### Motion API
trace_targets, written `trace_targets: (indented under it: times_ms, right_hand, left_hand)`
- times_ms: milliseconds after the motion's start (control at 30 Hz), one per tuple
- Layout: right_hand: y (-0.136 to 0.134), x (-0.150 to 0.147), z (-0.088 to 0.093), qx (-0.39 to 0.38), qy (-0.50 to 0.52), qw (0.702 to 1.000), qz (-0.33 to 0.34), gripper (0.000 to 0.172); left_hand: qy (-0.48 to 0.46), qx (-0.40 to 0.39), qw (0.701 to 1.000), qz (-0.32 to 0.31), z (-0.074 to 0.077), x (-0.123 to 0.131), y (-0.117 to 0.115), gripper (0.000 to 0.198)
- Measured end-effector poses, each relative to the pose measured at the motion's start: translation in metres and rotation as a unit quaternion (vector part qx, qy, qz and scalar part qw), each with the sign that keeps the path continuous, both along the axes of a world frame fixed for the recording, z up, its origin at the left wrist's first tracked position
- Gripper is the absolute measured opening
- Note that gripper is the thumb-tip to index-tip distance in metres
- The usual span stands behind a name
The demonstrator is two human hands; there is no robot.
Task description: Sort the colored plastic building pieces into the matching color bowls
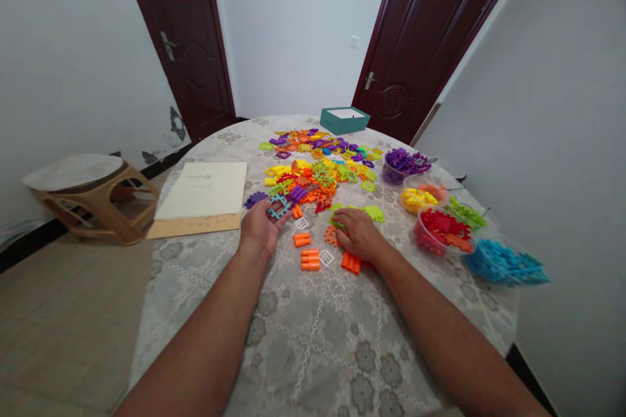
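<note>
My left hand (pixel 260 228) is turned palm up and holds a light-blue, open-centred interlocking building piece (pixel 280 206) by its fingers. My right hand (pixel 360 232) is palm down, its fingers curled at a lime-green piece (pixel 374 213) and a flat orange piece (pixel 330 235). What sits under its fingertips is hidden. Between the hands lie orange tube pieces (pixel 310 259) and a white lattice piece (pixel 327 258). Another orange tube block (pixel 351 263) lies just below my right hand. A purple piece (pixel 255 199) is beside my left fingers.
A mixed heap of coloured pieces (pixel 313 172) spreads beyond my hands. At right stand clear tubs of sorted purple (pixel 403 163), yellow (pixel 419 200), red (pixel 444 229) and blue pieces (pixel 503 262). A teal box (pixel 345 120) is at the back, paper (pixel 204 190) at left.
</note>
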State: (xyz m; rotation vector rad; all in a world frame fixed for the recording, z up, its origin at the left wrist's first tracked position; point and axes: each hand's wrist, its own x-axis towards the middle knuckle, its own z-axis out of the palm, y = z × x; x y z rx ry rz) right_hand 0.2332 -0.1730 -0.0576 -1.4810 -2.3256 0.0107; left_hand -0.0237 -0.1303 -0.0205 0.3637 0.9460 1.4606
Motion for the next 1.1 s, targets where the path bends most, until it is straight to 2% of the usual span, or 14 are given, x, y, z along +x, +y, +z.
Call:
trace_targets:
  times_ms: [133,333,467,767,900,1000,1100]
  right_hand:
    - [0.005,0.007,-0.006,0.009,0.008,1.0,-0.027,0.035]
    - [0.009,0.012,-0.012,0.006,0.013,0.999,-0.043,0.036]
    - [0.009,0.012,-0.013,0.008,0.005,0.999,-0.045,0.04]
    - [0.01,0.015,-0.014,0.025,0.037,0.998,-0.039,0.044]
    - [0.005,0.007,-0.003,0.058,0.036,0.996,-0.053,0.037]
    - [0.001,-0.002,0.009,0.089,0.072,0.992,-0.045,0.034]
    - [0.002,-0.008,0.015,0.086,0.093,0.991,-0.036,0.033]
  left_hand:
    - [-0.018,-0.01,1.0,0.003,0.0,-0.001,0.001,0.018]
    - [-0.012,0.017,1.0,0.008,-0.008,-0.002,0.004,0.031]
    - [-0.01,0.018,0.999,0.033,-0.009,-0.002,0.006,0.032]
    - [-0.011,0.007,1.0,0.018,-0.007,0.0,0.004,0.032]
    - [0.007,0.029,0.999,-0.024,-0.007,0.001,0.002,0.024]
    - [0.028,0.05,0.994,-0.09,-0.005,0.003,-0.001,0.023]
    - [0.04,0.065,0.99,-0.123,-0.004,0.004,-0.001,0.02]
